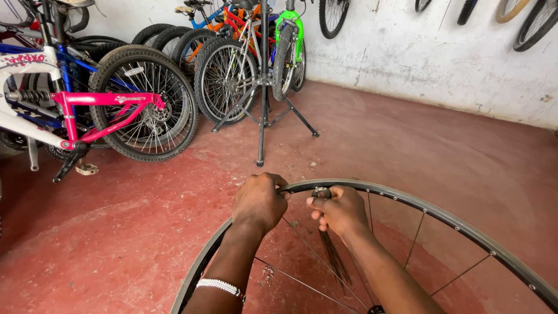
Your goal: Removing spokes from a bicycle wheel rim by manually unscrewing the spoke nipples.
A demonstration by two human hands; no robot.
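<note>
Spokes (pixel 325 264) run up from the bottom of the view to a big dark wheel rim (pixel 442 215) held upright close to the person. Only a few spokes are in, and many holes in the rim look empty, so the wheel seems far from done. The left hand (pixel 258 200) is clenched around the top of the rim. The right hand (pixel 340 210) pinches a small dark tool (pixel 321 192) against the rim, just beside the left hand, and also seems to hold a bunch of loose spokes. Farther off on the red floor (pixel 407 139) stands a black repair stand (pixel 263 87). A pink and white bike (pixel 87 107) and more bikes lean at the back wall (pixel 436 52).
</note>
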